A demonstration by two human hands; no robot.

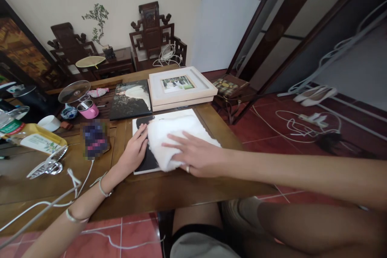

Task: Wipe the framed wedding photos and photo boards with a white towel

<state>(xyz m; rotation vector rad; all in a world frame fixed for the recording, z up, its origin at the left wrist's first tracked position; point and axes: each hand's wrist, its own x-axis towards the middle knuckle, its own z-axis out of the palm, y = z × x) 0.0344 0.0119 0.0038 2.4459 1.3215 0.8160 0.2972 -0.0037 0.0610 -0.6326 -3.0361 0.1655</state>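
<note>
Cloth (159,132) lies on photo panel (148,163), near side of table (145,193). Right hand (196,155) spread flat atop cloth; left hand (136,151), fingers extended, rests at panel's left. Step judged: wiping. Next stroke calls for steady panel, even pressure.

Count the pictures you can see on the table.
3 visible: a picture partly covered by the white cloth under the right hand; a dark print beyond it; and a framed photo atop the pale stack. Others may be hidden in that stack.
</note>
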